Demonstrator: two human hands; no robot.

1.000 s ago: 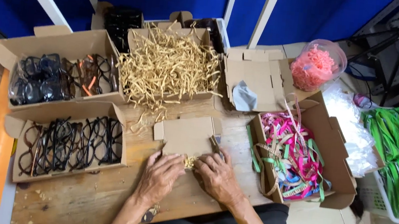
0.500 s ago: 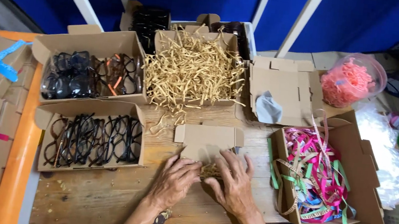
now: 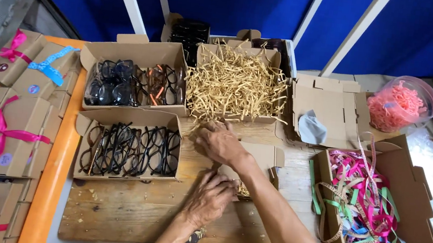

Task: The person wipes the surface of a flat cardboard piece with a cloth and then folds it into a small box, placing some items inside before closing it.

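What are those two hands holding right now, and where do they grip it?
The left hand presses on the small open box at its near edge; whether it grips it cannot be told. The right hand reaches toward the paper shred, holding nothing visible.

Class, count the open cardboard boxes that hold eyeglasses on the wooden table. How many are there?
2. The rear open cardboard box of glasses sits left of the paper shreds; the front one lies before it. Dark trays behind may hold more.

Small open cardboard box, paper shreds inside
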